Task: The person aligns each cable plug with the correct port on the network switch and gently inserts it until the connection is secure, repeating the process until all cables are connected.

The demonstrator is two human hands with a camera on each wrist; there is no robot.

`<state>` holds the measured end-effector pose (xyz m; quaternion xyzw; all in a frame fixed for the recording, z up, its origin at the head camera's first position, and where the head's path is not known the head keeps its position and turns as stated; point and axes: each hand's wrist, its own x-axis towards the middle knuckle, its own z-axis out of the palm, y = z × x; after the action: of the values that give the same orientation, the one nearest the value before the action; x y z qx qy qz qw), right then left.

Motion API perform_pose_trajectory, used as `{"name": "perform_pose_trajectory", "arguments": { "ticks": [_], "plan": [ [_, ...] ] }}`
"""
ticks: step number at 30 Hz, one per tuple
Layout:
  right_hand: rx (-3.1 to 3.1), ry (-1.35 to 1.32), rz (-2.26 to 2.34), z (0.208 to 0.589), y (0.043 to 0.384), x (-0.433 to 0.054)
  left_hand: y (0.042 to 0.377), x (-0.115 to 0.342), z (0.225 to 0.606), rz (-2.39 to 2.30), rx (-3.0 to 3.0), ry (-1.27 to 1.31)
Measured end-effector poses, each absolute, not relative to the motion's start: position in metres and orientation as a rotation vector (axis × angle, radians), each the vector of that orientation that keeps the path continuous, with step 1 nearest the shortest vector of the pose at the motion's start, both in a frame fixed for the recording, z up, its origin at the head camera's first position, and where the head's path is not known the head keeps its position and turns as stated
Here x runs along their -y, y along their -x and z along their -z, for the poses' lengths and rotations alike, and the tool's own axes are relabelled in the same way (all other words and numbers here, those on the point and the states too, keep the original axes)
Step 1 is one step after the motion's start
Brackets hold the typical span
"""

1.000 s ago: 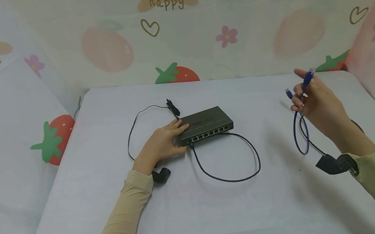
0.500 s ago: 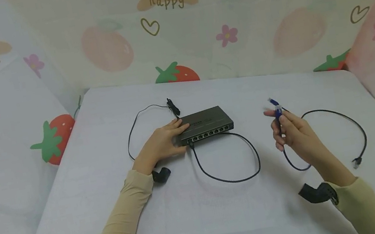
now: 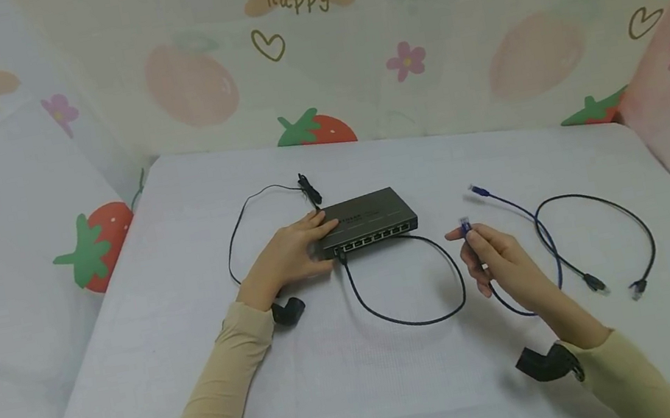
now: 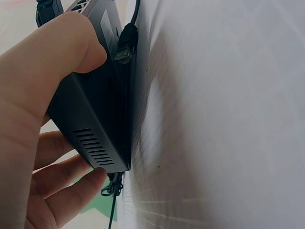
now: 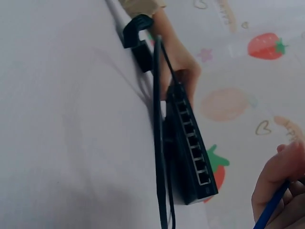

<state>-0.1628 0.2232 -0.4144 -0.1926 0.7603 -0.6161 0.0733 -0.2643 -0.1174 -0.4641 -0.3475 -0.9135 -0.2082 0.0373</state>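
My left hand (image 3: pixel 289 254) grips the left end of a black network switch (image 3: pixel 376 213), fingers over its top and thumb at the front. A black network cable (image 3: pixel 419 323) is plugged into the leftmost port on its front; its loose plug (image 4: pixel 125 50) shows by the switch's underside in the left wrist view. To the right of the switch, my right hand (image 3: pixel 509 264) pinches one end of a blue network cable (image 3: pixel 512 204), its clear plug (image 3: pixel 464 222) pointing up and away. The cable's other plug (image 3: pixel 478 190) lies at the far side.
A second black network cable (image 3: pixel 595 197) curves on the white table (image 3: pixel 368 397) at the right, crossed by the blue one; both its plugs are loose. Behind the switch, a thin power cord (image 3: pixel 238 230) loops left from a tied bundle (image 3: pixel 308 190).
My right hand has moved left and toward me, bringing the blue cable's plug closer to the switch; the second black cable now lies free on the table. My left hand stays put.
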Motion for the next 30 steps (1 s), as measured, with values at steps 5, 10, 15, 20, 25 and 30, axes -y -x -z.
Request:
{"name": "perform_pose_trajectory", "arguments": {
  "ticks": [5,10,15,20,25,30],
  "plan": [
    [-2.281,0.555,1.840,0.418,0.161,-0.219,0.264,0.117,0.464,0.634,2.806,1.063],
    [-2.295,0.500,1.873,0.420,0.159,-0.216,0.264,0.117,0.465,0.637,2.797,1.066],
    [-2.338,0.482,1.867,0.421,0.157,-0.213,0.265,0.116,0.466,0.640,2.802,1.058],
    [-2.386,0.470,1.849,0.421,0.157,-0.212,0.264,0.117,0.466,0.643,2.806,1.050],
    [-2.413,0.475,1.826,0.422,0.157,-0.212,0.263,0.116,0.464,0.643,2.793,1.064],
    [-2.418,0.460,1.803,0.419,0.156,-0.210,0.261,0.116,0.462,0.649,2.795,1.065]
  ]
}}
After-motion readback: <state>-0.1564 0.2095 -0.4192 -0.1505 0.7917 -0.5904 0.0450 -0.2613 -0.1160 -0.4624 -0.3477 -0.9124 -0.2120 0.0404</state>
